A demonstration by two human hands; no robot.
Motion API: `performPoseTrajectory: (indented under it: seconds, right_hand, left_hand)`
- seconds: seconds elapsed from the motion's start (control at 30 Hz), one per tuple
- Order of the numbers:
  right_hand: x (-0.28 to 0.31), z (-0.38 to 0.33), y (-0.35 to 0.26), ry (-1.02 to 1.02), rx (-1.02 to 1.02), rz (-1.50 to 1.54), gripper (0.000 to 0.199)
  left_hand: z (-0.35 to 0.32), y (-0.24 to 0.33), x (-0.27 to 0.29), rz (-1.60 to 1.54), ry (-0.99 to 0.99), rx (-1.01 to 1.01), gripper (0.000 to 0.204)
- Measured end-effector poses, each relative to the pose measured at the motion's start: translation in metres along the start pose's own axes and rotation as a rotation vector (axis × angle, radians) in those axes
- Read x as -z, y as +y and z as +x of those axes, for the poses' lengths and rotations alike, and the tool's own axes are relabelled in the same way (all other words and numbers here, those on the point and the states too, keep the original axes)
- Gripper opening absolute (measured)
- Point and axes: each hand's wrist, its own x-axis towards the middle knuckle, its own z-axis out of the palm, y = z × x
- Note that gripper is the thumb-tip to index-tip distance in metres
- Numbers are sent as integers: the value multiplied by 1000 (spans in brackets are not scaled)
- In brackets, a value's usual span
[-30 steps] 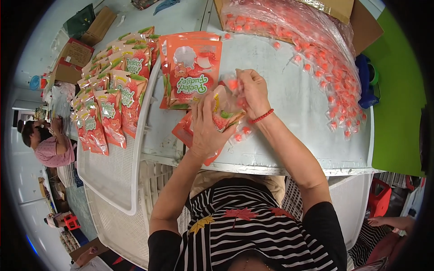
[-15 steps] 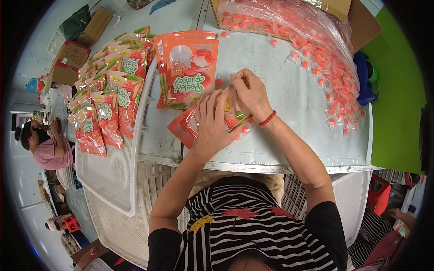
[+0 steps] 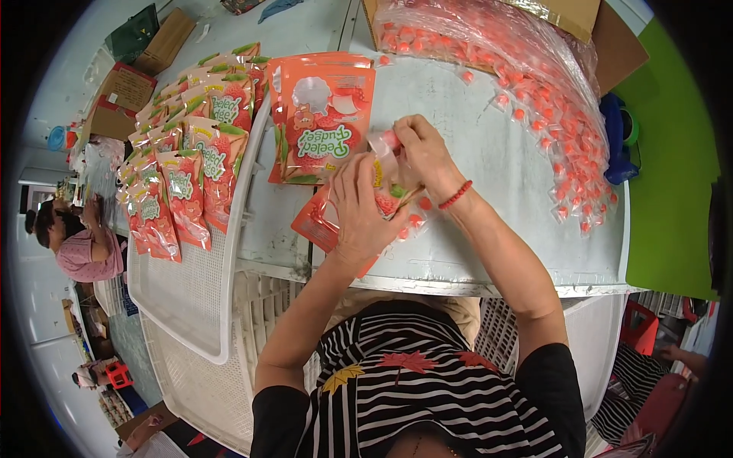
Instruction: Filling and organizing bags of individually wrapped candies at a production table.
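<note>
My left hand (image 3: 360,208) is closed on a coral-red candy pouch (image 3: 314,221) that lies tilted near the table's front edge. At the pouch's open end, my right hand (image 3: 429,156) pinches a wrapped candy (image 3: 388,140), red in a clear wrapper. Below my right hand, several loose wrapped candies (image 3: 413,220) lie beside the pouch, partly hidden. A stack of flat pouches (image 3: 321,114) with a bear print lies just beyond my left hand.
Filled pouches (image 3: 179,183) stand in rows on a white perforated tray (image 3: 183,294) at left. A cardboard box (image 3: 615,46) and plastic bag spill wrapped candies (image 3: 561,145) at the back right. A blue tape dispenser (image 3: 617,141) stands at the right edge. A co-worker (image 3: 88,248) sits far left.
A wrapped candy now shows clearly between my right fingers, above the pouch. My left hand still keeps hold of the pouch; the whole view has shifted slightly.
</note>
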Motion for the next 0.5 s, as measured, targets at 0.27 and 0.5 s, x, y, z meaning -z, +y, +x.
performPoseTrajectory:
  seconds: [0.27, 0.5]
  right_hand:
    - [11, -16, 14, -22, 41, -84, 26]
    - [9, -14, -19, -48, 24, -323, 40]
  left_hand:
    - [-3, -3, -2, -44, -36, 16, 94]
    - [0, 8, -1, -70, -189, -51, 93]
